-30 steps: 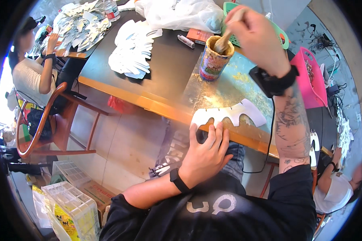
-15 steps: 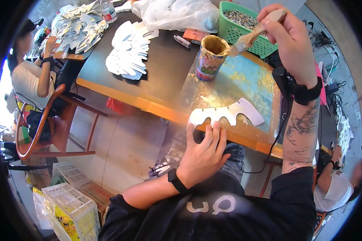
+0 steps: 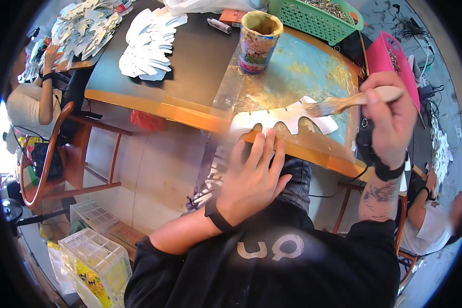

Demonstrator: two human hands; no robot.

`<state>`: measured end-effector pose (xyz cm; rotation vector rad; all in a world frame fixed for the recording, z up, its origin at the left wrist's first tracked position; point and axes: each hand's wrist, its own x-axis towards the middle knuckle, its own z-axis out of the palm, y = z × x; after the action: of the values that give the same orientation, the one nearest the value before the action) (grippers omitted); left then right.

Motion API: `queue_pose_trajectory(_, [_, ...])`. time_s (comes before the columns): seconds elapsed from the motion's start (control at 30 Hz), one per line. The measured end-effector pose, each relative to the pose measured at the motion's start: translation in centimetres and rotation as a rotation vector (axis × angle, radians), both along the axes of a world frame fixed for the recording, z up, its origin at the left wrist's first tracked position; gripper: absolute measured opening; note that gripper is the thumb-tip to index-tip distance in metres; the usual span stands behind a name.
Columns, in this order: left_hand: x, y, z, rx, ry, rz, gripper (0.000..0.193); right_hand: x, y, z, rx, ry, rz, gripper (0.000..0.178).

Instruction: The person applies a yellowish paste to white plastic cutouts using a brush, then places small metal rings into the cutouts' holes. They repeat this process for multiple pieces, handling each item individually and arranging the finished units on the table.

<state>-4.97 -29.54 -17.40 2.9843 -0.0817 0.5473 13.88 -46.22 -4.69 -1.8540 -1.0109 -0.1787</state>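
White and scalloped along its near side, a flat piece (image 3: 278,114) is lying by the front edge of the table (image 3: 197,72); from my distant seat I am seeing the left hand (image 3: 248,182) steadying it, fingers loosely spread and gripping nothing, tips touching its near edge; the right hand (image 3: 390,120) is clasping a wooden-handled brush (image 3: 341,104), fingers curled round the handle, bristles lying over the piece right of its middle; how hard they are pressing, I cannot tell; I am judging this piece as barely begun, since I am making out no coat on its white face, and most is seemingly left; beyond, a printed can (image 3: 259,49) is standing upright; a pile of white pieces (image 3: 146,46) is lying to the left, whether done or waiting I cannot tell; a pink basket (image 3: 381,59) is standing at the right, a green basket (image 3: 313,23) at the far side.
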Motion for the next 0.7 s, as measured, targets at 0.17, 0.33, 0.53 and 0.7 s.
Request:
queue_pose_trajectory(0.17, [1.6, -1.6, 0.2, -0.016, -0.004, -0.038, 0.069, -0.1, 1.0, -3.5, 0.072, 0.090, -0.027, 0.008])
queue_pose_trajectory(0.33, [3.4, -3.9, -0.4, -0.161, 0.021, -0.181, 0.073, -0.8, 2.3, -5.2, 0.001, 0.121, 0.026, 0.008])
queue_pose_trajectory(0.53, [3.5, -4.2, -1.2, -0.026, 0.032, -0.162, 0.074, 1.3, 0.7, -5.0, -0.134, -0.114, -0.245, 0.004])
queue_pose_trajectory(0.7, [3.7, -4.3, -1.0, -0.002, 0.031, -0.150, 0.073, -0.2, 0.5, -4.2, 0.131, -0.041, -0.114, 0.006])
